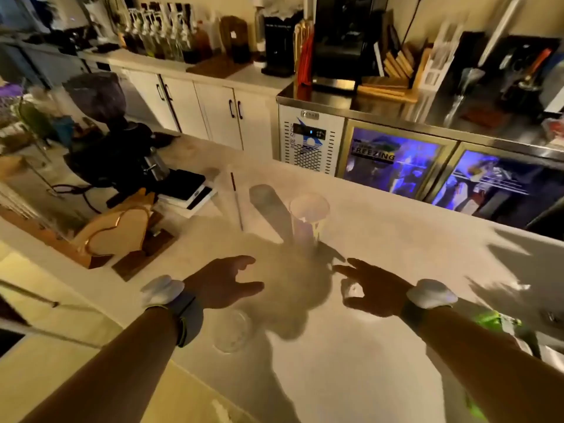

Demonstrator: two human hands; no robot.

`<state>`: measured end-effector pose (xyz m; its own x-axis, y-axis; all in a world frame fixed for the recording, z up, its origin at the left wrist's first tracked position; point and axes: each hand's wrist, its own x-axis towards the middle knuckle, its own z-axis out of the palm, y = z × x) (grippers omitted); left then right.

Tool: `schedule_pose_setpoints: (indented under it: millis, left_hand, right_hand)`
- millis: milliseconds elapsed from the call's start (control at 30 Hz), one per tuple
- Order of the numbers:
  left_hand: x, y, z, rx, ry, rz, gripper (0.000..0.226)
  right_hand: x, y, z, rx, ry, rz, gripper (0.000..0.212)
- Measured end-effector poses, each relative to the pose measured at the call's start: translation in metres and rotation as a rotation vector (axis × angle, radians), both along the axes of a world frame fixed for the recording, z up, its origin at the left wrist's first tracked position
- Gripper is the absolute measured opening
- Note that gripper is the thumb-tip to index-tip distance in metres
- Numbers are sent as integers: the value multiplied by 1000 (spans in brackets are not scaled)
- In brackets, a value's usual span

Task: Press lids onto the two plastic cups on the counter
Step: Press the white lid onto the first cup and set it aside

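A clear plastic cup (309, 213) stands upright on the pale counter (351, 361), beyond both hands. A second clear cup (232, 331) sits nearer, just below my left wrist. My left hand (224, 282) hovers above the counter with its fingers spread and nothing in it. My right hand (374, 288) hovers to the right, index finger stretched out. A small clear thing (351, 290), perhaps a lid, shows between its thumb and fingers. The blur hides whether the hand holds it.
A long clear sleeve (230, 196) lies on the counter behind the far cup. A black grinder (116, 154), a scale (186, 187) and a wooden stand (122, 236) crowd the left. Glass-door fridges (396, 166) run along the back right.
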<state>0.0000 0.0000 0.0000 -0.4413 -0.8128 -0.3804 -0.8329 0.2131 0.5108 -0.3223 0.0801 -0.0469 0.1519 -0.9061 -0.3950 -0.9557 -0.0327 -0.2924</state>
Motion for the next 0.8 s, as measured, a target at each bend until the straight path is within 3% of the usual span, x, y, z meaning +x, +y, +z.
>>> schedule_pose_setpoints:
  millis: [200,367,633,800]
  left_hand:
    - [-30,-19,-14,66,102,81,87]
    - [-57,-29,-24,90,317,210,105]
    - [-93,-50,-42,81,510,293,127]
    - [-113,-65,-55,101,630,282,133]
  right_hand:
    - [-22,-6,-35,48,36,31,91]
    - [-36,-6,-55,72,58,77,95]
    - [-42,-3,-70,9,49,119,78]
    - [-41,-14,-44,-83,-30,46,75]
